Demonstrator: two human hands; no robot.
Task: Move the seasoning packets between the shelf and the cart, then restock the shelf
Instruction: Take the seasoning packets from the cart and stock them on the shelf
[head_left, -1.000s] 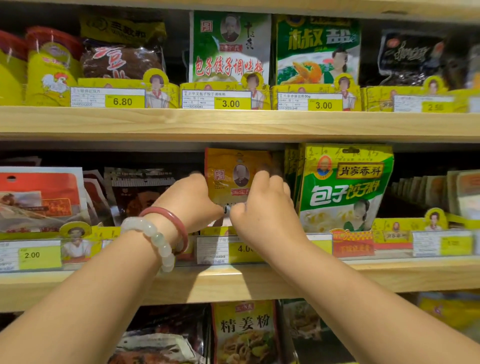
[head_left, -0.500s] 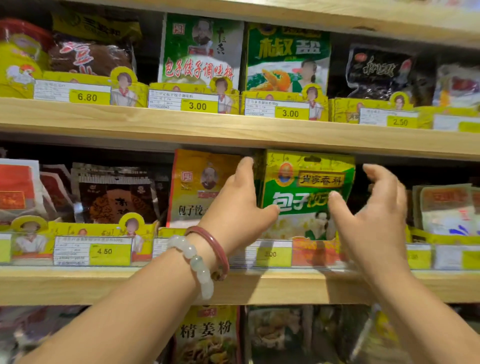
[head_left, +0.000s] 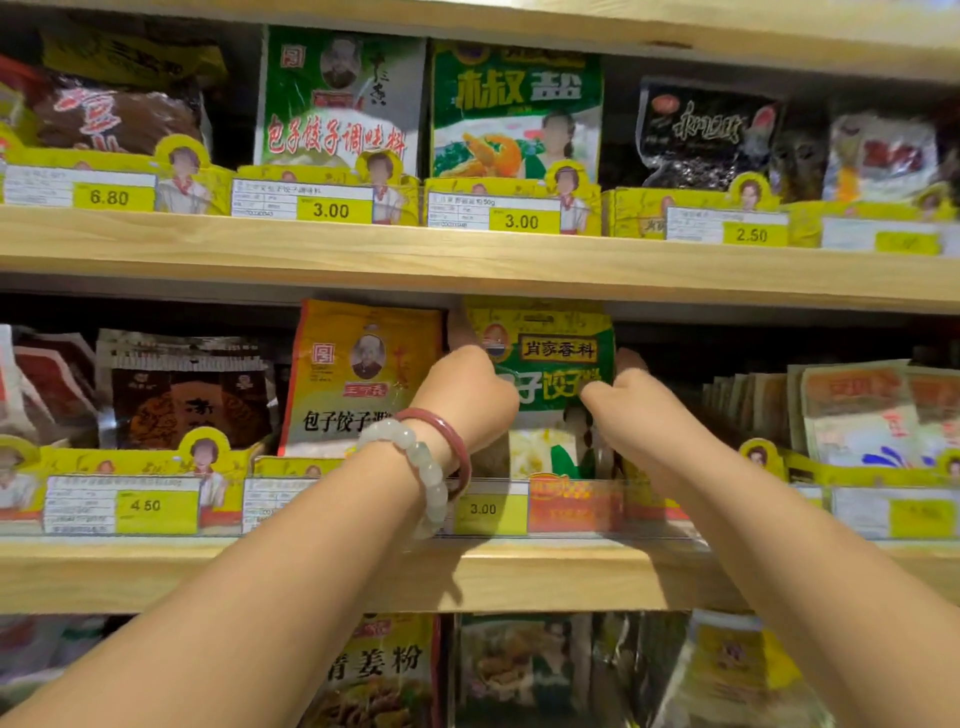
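A stack of green and yellow seasoning packets (head_left: 550, 353) stands upright on the middle wooden shelf (head_left: 519, 571). My left hand (head_left: 467, 395), with two bracelets on its wrist, grips the stack's left edge, fingers reaching behind it. My right hand (head_left: 623, 400) grips the stack's right edge, thumb on the front. Just left of the stack stands a yellow-orange seasoning packet (head_left: 358, 374). No cart is in view.
The upper shelf (head_left: 467, 260) carries green packets (head_left: 337, 98) and dark packets (head_left: 706, 135) behind yellow price tags. Brown packets (head_left: 182, 389) stand at the left of the middle shelf, pale packets (head_left: 857, 410) at the right. More packets (head_left: 379, 670) fill the shelf below.
Both hands left the yellow-orange packet, moved right and closed round the green and yellow stack. The view shifted right and nearer.
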